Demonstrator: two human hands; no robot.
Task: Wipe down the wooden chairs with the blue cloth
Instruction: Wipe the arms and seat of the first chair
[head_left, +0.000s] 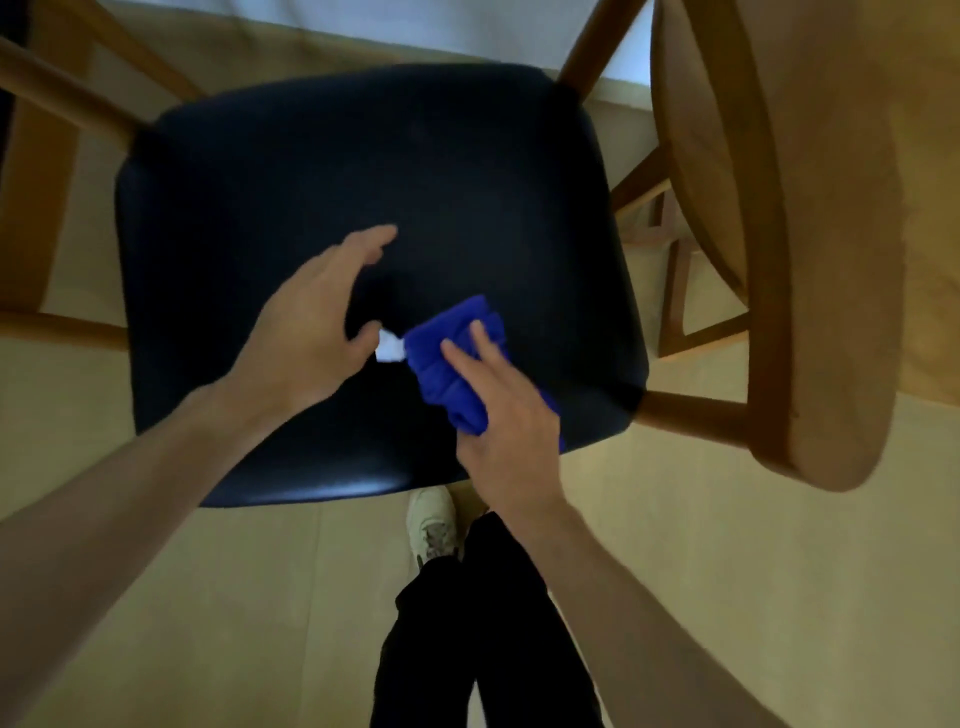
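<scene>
Your right hand (511, 415) grips the bunched cloth (457, 358) on the dark seat (311, 171) near its front right corner, your left hand (311, 322) hovers open beside it, and the wooden frame (67, 93) likely remains to wipe.

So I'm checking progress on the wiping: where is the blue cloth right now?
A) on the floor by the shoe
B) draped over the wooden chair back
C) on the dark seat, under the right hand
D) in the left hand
C: the blue cloth lies bunched on the dark seat with the right hand on it; the left hand hovers beside it.
</scene>
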